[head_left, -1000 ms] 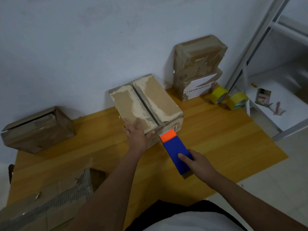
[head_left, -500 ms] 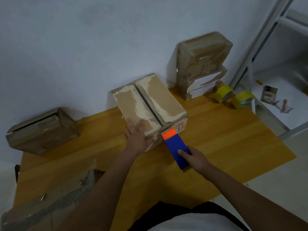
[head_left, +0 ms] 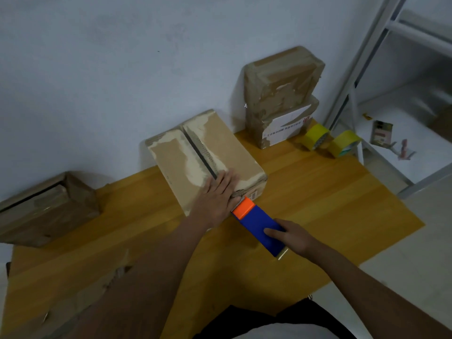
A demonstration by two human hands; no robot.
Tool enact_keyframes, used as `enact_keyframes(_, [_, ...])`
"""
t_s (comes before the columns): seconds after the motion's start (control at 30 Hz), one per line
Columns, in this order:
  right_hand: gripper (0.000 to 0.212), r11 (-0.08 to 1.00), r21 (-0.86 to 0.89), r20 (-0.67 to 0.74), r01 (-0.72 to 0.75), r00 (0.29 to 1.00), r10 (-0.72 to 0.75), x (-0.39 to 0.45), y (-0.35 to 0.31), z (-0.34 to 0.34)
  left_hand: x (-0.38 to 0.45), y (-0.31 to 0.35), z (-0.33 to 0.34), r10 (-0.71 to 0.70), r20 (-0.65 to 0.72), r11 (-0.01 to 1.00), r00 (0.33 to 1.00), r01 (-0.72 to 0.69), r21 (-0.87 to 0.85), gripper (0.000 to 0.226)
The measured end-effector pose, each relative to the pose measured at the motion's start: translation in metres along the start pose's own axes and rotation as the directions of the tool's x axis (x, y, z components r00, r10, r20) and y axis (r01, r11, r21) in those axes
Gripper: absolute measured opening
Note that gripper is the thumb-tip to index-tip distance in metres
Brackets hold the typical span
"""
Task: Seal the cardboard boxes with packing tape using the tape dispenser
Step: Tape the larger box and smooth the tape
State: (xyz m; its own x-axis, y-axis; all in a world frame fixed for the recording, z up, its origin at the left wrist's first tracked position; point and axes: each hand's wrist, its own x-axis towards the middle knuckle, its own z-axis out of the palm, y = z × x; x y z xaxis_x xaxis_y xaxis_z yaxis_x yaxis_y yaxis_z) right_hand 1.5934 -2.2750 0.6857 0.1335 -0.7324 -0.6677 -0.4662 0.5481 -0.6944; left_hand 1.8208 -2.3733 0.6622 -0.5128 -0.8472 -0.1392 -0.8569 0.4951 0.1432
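**Tape start at the near edge of the middle box**

While the left hand (head_left: 217, 194) lies flat with straight fingers on the near end of the cardboard box (head_left: 205, 157), pressing down over its centre seam, the right hand (head_left: 293, 238) grips the rear of the tape dispenser (head_left: 258, 222), fingers curled round the blue body. The dispenser's orange front end touches the box's near face just under the top edge, right beside the left hand. The box stands on the wooden table (head_left: 330, 204), its far end close to the wall.

The step in hand looks like anchoring the tape on the near face before the run along the seam. The next move probably calls for lifting the dispenser over the edge and drawing it away along the dark gap between the flaps, with the left hand keeping the flaps level and then giving way to the tool.

The box's flaps are closed, so its contents are hidden. Two taped boxes (head_left: 281, 94) stand stacked against the wall, a further box (head_left: 44, 206) sits at the left, and another (head_left: 61, 302) lies at the near left corner; what they hold cannot be seen. Two yellow tape rolls (head_left: 330, 143) rest near the table's right edge.
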Motion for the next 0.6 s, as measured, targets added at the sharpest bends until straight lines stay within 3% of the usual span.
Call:
enact_keyframes(0.13, [0.075,0.998,-0.036,0.061,-0.051,0.997,0.053,0.007,-0.002,-0.016,-0.010,0.019,0.008,-0.037,-0.122,0.995,0.992,0.048,0.087,0.073])
enact_keyframes(0.33, [0.069,0.998,-0.060,0.090,-0.033,0.995,0.039,0.017,-0.002,-0.025,-0.008,0.022,0.014,-0.117,-0.122,0.993,0.986,0.119,0.012,0.074])
enact_keyframes(0.6, [0.057,0.990,-0.143,0.239,-0.011,0.970,0.046,0.023,-0.010,-0.073,-0.012,0.047,0.019,-0.217,-0.154,0.970,0.964,0.231,0.076,0.066])
